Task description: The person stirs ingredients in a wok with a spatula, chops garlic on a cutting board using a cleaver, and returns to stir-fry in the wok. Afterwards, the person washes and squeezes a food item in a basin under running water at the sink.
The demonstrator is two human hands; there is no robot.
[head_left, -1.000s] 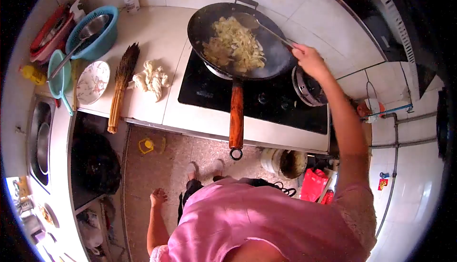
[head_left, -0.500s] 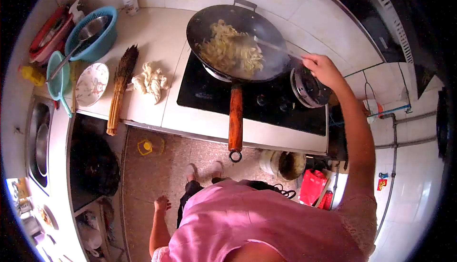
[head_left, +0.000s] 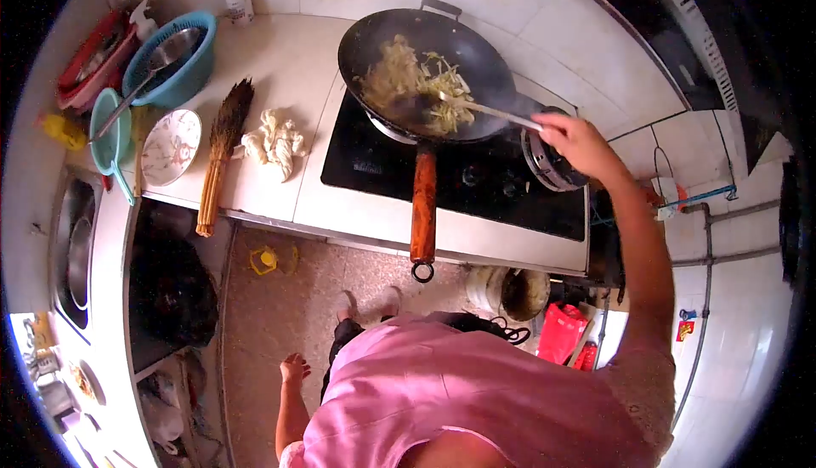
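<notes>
Dark metal wok [head_left: 480, 56] on the black glass cooktop [head_left: 531, 210] holds the pale shredded vegetables [head_left: 450, 85], now parted into two heaps with a dark gap between; a second ago they lay in one mass. The ladle [head_left: 497, 113] has moved from the wok's far side down among them, so stirring appears under way. The right hand [head_left: 578, 143] grips its handle, fingers wrapped around; the left hand [head_left: 295, 368] hangs beside the pink shirt [head_left: 450, 374], fingers loosely parted, apparently holding nothing.

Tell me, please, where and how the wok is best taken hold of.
Probably grip the wok by its wooden handle, coming from the near side: it is long and juts out that way. The left hand looks empty; the right hand holds the utensil.
</notes>
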